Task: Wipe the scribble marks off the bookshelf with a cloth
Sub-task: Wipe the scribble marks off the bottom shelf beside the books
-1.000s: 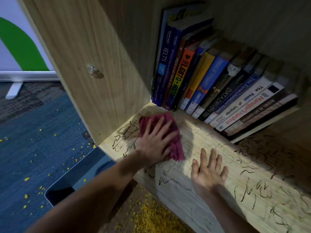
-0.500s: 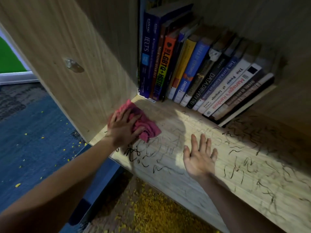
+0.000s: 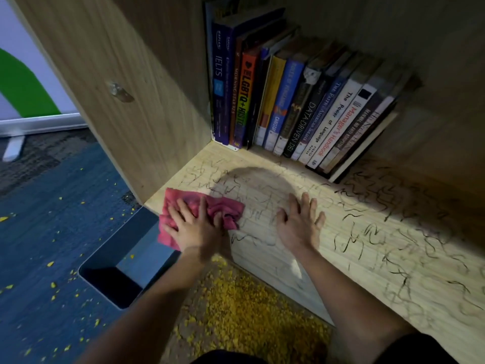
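Observation:
A wooden bookshelf board (image 3: 367,258) is covered with black scribble marks (image 3: 399,206), fainter near its left end. My left hand (image 3: 195,227) presses a crumpled pink cloth (image 3: 223,208) flat on the board's front left corner, fingers spread over it. My right hand (image 3: 299,224) lies flat on the board just to the right, fingers straight, holding nothing.
A row of leaning books (image 3: 301,101) fills the back of the shelf. The wooden side panel (image 3: 118,88) rises at the left. Below are a blue carpet (image 3: 52,232) with yellow crumbs, a dark blue bin (image 3: 120,261) and a heap of yellow crumbs (image 3: 249,306).
My left hand has slid the cloth from the shelf's back left area toward the front left corner. My right hand has stayed flat on the board.

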